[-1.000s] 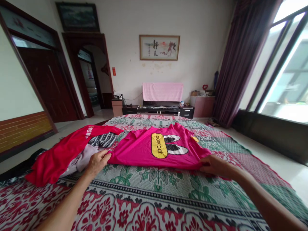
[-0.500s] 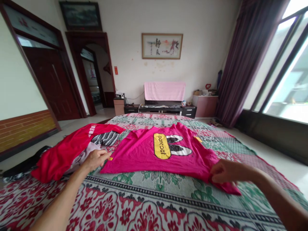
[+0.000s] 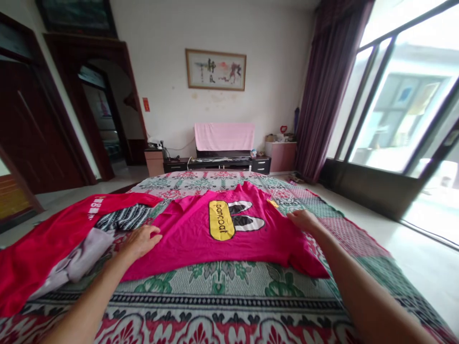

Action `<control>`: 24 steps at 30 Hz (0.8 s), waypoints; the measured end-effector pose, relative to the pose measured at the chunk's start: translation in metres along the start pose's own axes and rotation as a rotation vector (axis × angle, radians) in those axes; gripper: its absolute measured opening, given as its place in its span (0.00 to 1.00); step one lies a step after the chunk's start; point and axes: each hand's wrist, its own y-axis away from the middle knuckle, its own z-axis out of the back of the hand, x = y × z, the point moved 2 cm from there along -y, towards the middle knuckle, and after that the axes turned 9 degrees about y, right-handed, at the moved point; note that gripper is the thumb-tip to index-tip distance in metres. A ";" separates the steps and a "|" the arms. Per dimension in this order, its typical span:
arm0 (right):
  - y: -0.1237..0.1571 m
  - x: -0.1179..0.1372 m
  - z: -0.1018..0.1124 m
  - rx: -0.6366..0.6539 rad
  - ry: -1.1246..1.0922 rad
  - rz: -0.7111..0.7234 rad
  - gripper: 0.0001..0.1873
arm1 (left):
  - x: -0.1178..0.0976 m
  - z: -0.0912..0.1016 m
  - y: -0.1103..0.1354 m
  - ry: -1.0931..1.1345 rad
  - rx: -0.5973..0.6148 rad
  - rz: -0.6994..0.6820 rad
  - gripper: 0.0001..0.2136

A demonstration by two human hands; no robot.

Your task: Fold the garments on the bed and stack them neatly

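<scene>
A bright pink T-shirt with a yellow patch and black-and-white print lies spread flat on the patterned bedspread. My left hand rests palm down on the shirt's left edge, fingers loosely stretched. My right hand lies flat on the shirt's right edge near the sleeve, fingers extended. Neither hand grips anything.
A red shirt lies to the left over a striped garment and a pale one. Beyond the bed stand a low dark cabinet with a pink cloth, a doorway at left, curtains and large windows at right.
Both hands let go of the shirt's near hem and moved farther up its sides, now lying flat. The shirt is spread out further. The camera turned right.
</scene>
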 end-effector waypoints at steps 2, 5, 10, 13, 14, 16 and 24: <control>-0.003 -0.002 -0.001 0.034 0.036 -0.074 0.21 | 0.005 -0.006 0.003 0.006 -0.010 -0.025 0.19; -0.005 -0.008 -0.001 0.096 0.052 -0.125 0.23 | 0.011 -0.010 0.008 0.034 -0.015 -0.060 0.19; 0.000 -0.005 -0.002 0.135 -0.073 -0.009 0.11 | 0.012 -0.009 0.005 0.036 0.037 -0.025 0.20; 0.004 0.005 -0.002 0.117 -0.095 0.043 0.09 | 0.011 -0.009 0.004 0.049 0.025 -0.026 0.19; 0.005 0.008 -0.002 0.103 -0.097 0.056 0.09 | 0.012 -0.009 0.004 0.060 0.020 -0.029 0.19; 0.004 0.010 -0.002 0.058 -0.095 0.065 0.11 | 0.013 -0.010 0.004 0.085 0.010 -0.035 0.18; -0.009 -0.013 -0.009 -0.120 -0.070 -0.120 0.16 | 0.014 -0.009 0.005 0.109 -0.014 -0.036 0.17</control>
